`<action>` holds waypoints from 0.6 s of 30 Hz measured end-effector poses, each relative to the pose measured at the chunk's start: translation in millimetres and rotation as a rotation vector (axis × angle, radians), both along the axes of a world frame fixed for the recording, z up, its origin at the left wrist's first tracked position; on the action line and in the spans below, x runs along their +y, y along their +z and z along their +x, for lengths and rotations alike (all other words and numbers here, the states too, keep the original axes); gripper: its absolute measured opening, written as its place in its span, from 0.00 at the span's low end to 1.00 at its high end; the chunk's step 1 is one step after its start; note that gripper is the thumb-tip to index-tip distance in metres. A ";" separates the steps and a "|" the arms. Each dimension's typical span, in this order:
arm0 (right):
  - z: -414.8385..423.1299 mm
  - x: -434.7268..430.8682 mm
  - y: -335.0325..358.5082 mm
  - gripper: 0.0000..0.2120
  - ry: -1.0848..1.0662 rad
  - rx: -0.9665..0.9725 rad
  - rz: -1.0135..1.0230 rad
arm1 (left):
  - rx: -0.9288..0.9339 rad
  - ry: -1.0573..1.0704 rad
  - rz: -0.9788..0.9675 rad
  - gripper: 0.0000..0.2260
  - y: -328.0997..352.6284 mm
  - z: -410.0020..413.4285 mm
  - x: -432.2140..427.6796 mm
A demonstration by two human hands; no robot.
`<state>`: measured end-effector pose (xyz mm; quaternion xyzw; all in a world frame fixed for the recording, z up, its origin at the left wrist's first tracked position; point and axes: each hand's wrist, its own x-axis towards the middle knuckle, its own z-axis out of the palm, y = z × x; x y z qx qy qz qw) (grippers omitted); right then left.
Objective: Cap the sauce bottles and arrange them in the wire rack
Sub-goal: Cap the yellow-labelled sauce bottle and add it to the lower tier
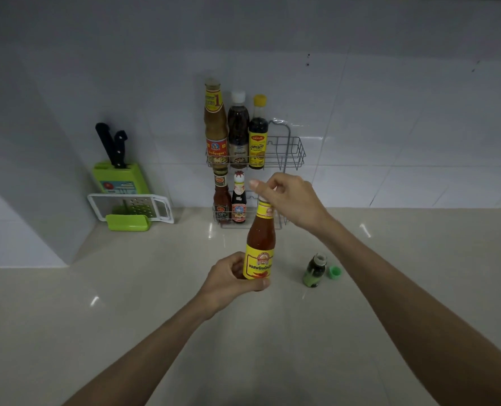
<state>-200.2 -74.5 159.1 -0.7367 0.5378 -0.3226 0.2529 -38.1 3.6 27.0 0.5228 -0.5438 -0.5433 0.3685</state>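
An orange chili sauce bottle [260, 241] with a yellow label stands upright on the counter. My left hand [231, 281] grips its lower body. My right hand [287, 197] is closed over its top, so the cap is hidden under the fingers. To the right stands a small dark green bottle [314, 270], uncapped, with its green cap [334, 272] lying beside it. The two-tier wire rack [290, 153] on the wall holds three bottles on the upper shelf and two on the lower shelf.
A green knife block [120, 177] with black-handled knives, a white grater [132, 206] and a green holder [128, 222] sit at the back left. The right half of the rack's upper shelf holds nothing. The beige counter [126, 317] meets a tiled wall.
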 end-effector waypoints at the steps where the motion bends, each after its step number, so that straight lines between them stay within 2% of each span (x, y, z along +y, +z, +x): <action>1: 2.6 3.2 -7.9 0.24 0.003 -0.055 0.052 | 0.009 0.016 -0.002 0.23 -1.3 0.7 -2.4; 5: 0.9 18.0 -55.4 0.06 0.158 -0.198 0.224 | 0.001 0.036 -0.001 0.23 -6.1 9.1 -16.1; 9: -2.0 4.7 -78.2 0.07 0.111 -0.287 0.260 | -0.075 -0.021 0.021 0.25 -12.1 17.1 -38.2; 14: -4.0 -43.7 -92.0 0.15 0.052 -0.341 0.237 | -0.219 -0.167 0.047 0.37 -15.9 27.9 -97.3; 18: -1.0 -92.5 -113.7 0.17 -0.054 -0.328 0.103 | -0.313 -0.048 0.046 0.40 -16.9 38.5 -148.5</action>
